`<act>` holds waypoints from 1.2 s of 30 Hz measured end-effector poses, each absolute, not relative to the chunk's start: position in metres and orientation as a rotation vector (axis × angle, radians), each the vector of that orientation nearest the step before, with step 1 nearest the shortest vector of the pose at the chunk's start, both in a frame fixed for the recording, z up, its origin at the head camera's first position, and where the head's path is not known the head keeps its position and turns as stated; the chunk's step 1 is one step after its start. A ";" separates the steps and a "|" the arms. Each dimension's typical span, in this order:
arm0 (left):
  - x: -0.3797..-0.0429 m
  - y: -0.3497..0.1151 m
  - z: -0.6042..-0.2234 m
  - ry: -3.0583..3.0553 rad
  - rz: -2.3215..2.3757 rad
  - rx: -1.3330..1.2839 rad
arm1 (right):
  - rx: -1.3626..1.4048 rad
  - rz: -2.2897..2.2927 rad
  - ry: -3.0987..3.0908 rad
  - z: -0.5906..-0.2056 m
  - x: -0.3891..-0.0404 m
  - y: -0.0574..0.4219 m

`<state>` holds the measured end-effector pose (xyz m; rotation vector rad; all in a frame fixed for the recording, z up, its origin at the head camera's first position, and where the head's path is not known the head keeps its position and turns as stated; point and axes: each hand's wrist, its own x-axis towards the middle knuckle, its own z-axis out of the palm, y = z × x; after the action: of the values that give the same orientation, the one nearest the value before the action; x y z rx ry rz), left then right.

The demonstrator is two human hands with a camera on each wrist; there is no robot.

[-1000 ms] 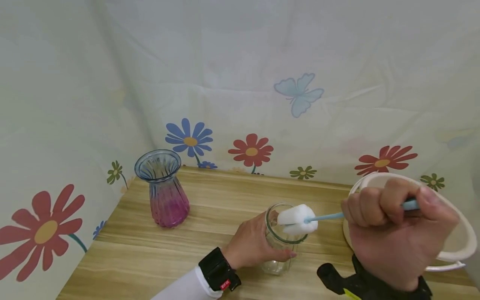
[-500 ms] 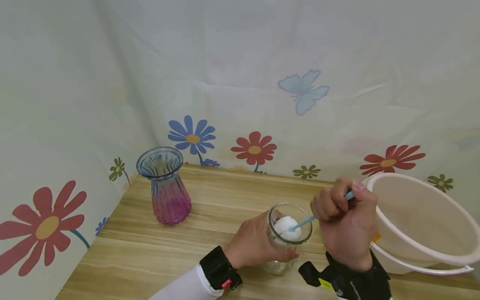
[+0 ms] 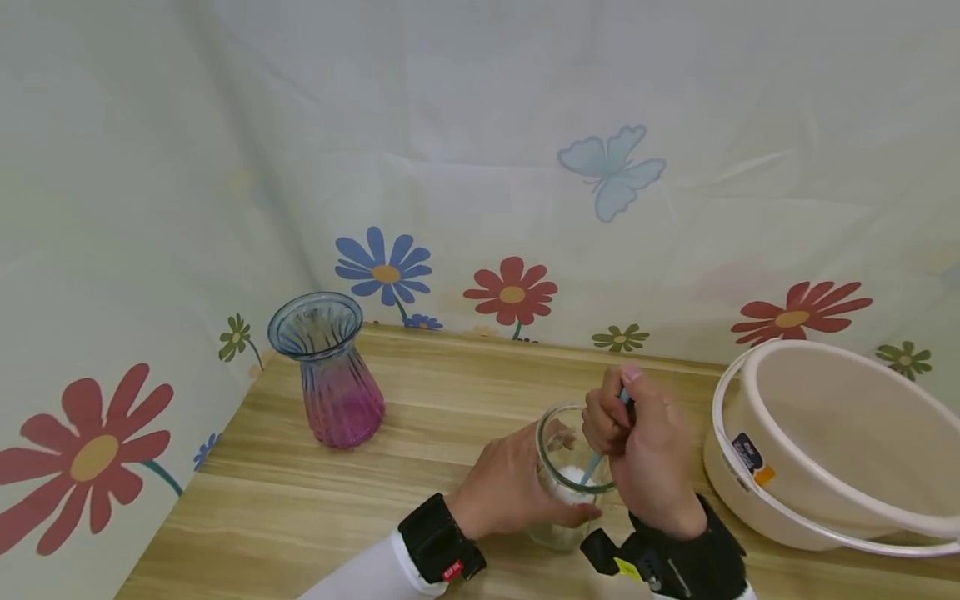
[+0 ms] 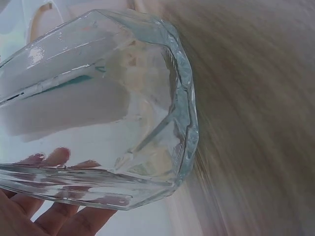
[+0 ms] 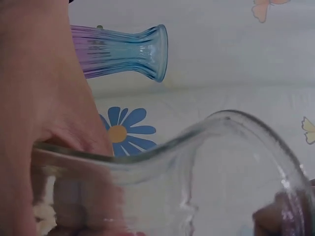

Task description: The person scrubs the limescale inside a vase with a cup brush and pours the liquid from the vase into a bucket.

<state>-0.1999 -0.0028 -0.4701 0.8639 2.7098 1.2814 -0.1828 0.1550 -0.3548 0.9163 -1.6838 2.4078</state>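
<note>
My left hand (image 3: pixel 504 483) is wrapped around a clear glass vase (image 3: pixel 553 537), which leans a little with its mouth up. In my right hand (image 3: pixel 637 446), fingers curl round the light blue handle of a sponge brush (image 3: pixel 593 467), thumb on top. The brush's white sponge head is down inside the vase, below the rim. The left wrist view shows the faceted glass base of the vase (image 4: pixel 152 113) close to the wooden table, with fingertips (image 4: pixel 59 156) seen through its wall. In the right wrist view, the flared mouth of the vase (image 5: pixel 231 115) fills the lower part.
A blue-to-pink ribbed glass vase (image 3: pixel 341 396) stands at the back left of the wooden table (image 3: pixel 420 392). To the right is a large cream bucket (image 3: pixel 847 417) with its handle hanging down in front. A flower-printed curtain (image 3: pixel 450 125) rises behind and at the left.
My right hand has moved left and lowered the sponge brush from over the rim to deep inside the clear vase. The bucket has come fully out from behind it. My left hand keeps its grip.
</note>
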 end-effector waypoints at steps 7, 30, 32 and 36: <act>-0.201 -0.004 -0.472 2.724 1.244 0.900 | 0.876 2.368 -1.880 -0.361 -0.185 0.154; -0.201 -0.007 -0.473 2.655 1.289 0.881 | 0.937 2.336 -2.137 -0.359 -0.186 0.158; -0.201 -0.007 -0.474 2.652 1.295 0.884 | 0.974 2.367 -2.111 -0.360 -0.187 0.159; -0.201 -0.006 -0.474 2.648 1.304 0.880 | 1.024 2.456 -2.045 -0.361 -0.188 0.162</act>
<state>-0.2008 -0.0057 -0.4737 0.8804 2.6482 1.3041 -0.1883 0.1624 -0.3613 1.0245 -2.0447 2.4558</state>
